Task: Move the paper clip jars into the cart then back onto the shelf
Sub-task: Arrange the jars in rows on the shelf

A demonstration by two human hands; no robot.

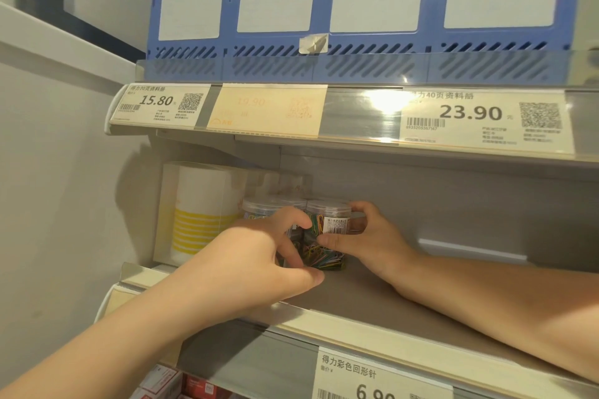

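Top jar (330, 220) is standing upright, long axis vertical, clear lid up, barcode label facing the camera, stacked on the bottom jar (324, 260), also upright. Both are sitting toward the back left of the middle shelf (372, 301), just beside more jars (259, 206) and a white box with yellow stripes (201, 210). The jars are clear plastic cylinders packed with multicoloured paper clips. Right hand (372, 236) is reaching in from the right, forearm lying over the shelf edge, thumb across the front and index on the lid rim, gripping the top jar. Left hand (256, 256) is coming up from lower left, fingers curled, holding the bottom jar.
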